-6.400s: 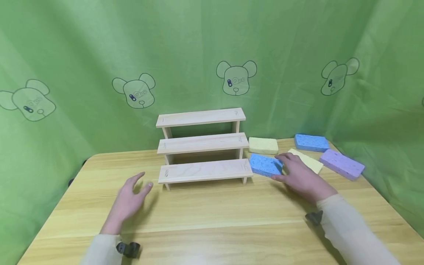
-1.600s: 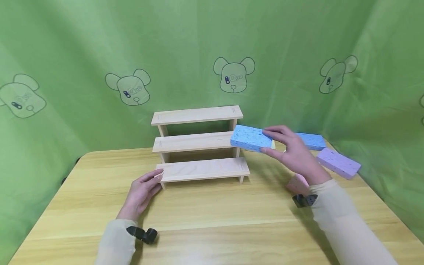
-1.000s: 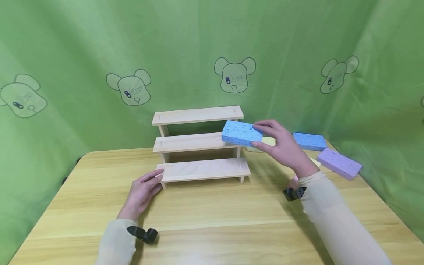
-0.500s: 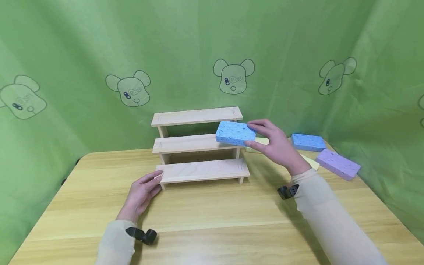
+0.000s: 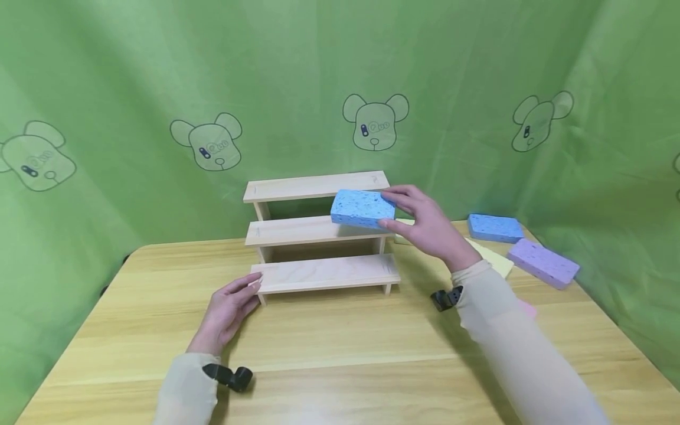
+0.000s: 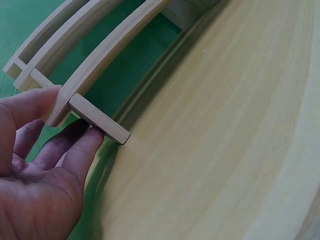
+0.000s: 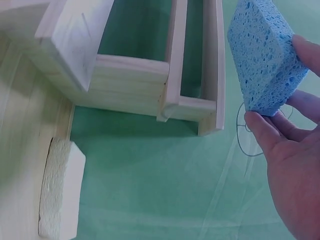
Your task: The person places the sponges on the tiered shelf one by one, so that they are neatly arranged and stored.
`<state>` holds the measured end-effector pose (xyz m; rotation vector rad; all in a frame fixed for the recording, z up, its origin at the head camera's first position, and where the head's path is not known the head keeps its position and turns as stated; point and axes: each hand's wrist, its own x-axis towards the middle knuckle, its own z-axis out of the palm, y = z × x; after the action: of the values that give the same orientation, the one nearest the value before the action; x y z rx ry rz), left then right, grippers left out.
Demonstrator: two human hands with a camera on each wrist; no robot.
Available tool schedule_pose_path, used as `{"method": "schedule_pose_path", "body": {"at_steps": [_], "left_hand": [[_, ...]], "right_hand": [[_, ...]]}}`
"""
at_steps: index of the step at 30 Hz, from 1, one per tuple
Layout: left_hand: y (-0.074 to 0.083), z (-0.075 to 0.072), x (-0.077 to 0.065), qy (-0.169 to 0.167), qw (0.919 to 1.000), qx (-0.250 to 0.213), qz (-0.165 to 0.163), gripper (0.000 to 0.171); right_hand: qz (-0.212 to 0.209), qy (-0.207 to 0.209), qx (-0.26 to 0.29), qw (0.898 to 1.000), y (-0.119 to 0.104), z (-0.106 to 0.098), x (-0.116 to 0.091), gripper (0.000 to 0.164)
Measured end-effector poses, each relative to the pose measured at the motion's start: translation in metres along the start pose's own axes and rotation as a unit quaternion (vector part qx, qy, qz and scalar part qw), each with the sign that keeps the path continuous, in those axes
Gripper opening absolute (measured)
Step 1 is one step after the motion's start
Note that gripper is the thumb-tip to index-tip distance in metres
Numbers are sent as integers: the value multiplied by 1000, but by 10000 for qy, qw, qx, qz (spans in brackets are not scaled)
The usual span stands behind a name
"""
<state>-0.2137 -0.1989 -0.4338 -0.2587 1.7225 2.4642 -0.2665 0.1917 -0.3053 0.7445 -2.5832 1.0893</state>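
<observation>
A pale wooden three-tier display stand (image 5: 319,273) stands at the back of the table. My left hand (image 5: 225,311) grips the left end of its lowest tier; in the left wrist view the thumb lies at the board's end (image 6: 62,105) and the fingers reach under by the short leg (image 6: 100,119). Between thumb and fingers my right hand (image 5: 432,230) holds a blue sponge (image 5: 362,206) by its right end. That sponge overlaps the right part of the middle tier in the head view. In the right wrist view, the pitted sponge (image 7: 262,55) appears beside the tiers.
Right of the stand lie a partly hidden pale yellow sponge (image 5: 405,223), another yellow sponge (image 5: 494,258), a second blue sponge (image 5: 495,228) and a purple sponge (image 5: 543,263). A pink one (image 5: 527,308) peeks out by the right sleeve. Green curtain (image 5: 297,77) hangs behind.
My right hand has lifted the blue sponge from the table and carried it left, over the middle tier. The left hand has moved right and taken hold of the lowest tier's end.
</observation>
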Motion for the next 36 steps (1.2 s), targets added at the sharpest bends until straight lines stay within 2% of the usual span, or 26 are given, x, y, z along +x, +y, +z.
{"method": "schedule_pose_path", "body": {"at_steps": [14, 23, 31, 36], "left_hand": [[0, 0, 1, 10, 10000, -24, 6, 30], [-1, -1, 1, -3, 10000, 8, 27, 31], [-1, -1, 2, 6, 10000, 17, 47, 32], [-3, -1, 3, 18, 10000, -16, 55, 33]], "right_hand": [[-164, -148, 278, 9994, -5, 2, 20, 64], [-35, -315, 136, 9994, -7, 5, 33, 62], [-176, -381, 26, 9991, -14, 12, 46, 63], [-113, -532, 490, 9973, -18, 18, 52, 61]]}}
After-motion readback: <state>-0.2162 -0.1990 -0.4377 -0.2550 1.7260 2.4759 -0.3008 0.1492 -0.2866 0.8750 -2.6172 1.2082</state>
